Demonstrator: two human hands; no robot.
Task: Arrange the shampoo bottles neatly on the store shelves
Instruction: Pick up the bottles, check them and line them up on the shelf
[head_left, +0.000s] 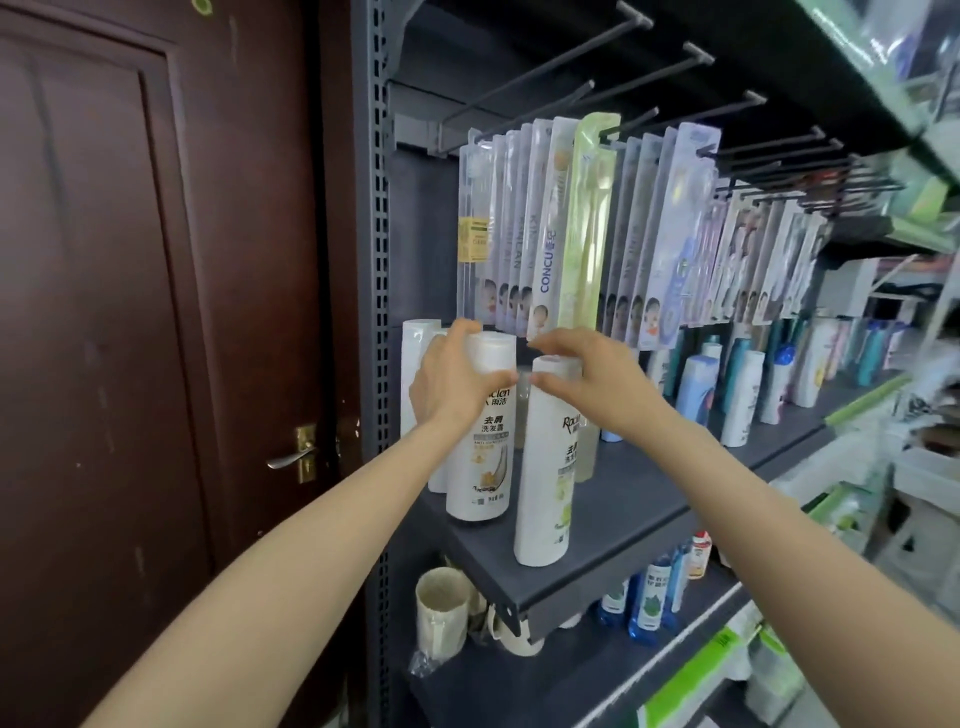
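Two white shampoo bottles stand upright on the dark grey shelf. My left hand grips the cap and neck of the left bottle, which has a yellow-flower label. My right hand holds the top of the right bottle, green-labelled and nearer the shelf's front edge. More white bottles stand behind my left hand at the shelf's far left, partly hidden. A row of mixed shampoo bottles lines the shelf further right.
Packaged toothbrushes hang from hooks just above my hands. A brown door stands to the left of the shelf upright. On the lower shelf are blue mouthwash bottles and beige cups.
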